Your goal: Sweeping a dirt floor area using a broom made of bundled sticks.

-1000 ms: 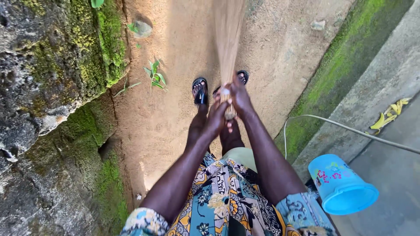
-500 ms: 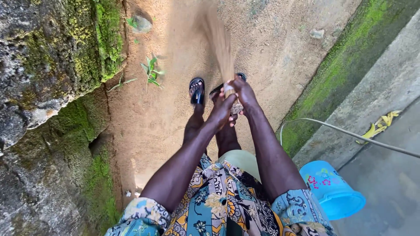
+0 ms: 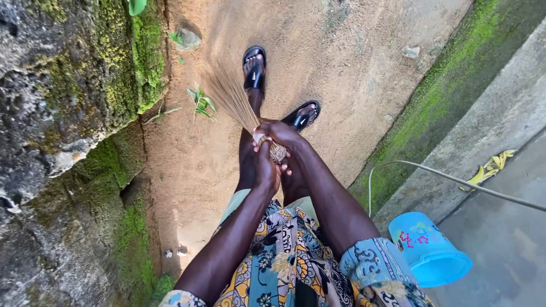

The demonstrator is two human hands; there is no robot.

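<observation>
Since a second ago our broom (image 3: 233,99) has swung from straight ahead to the left, and one foot has stepped forward. We stand on a sandy path (image 3: 341,68) between a mossy stone wall (image 3: 68,113) and a concrete kerb (image 3: 483,113); both hem the sweep in. Beside us a blue bucket (image 3: 429,253) lies tipped, near a thin hose (image 3: 455,181). We judge the bundle light and springy, best held at its bound end, where our left hand (image 3: 266,167) and right hand (image 3: 278,133) close around it.
</observation>
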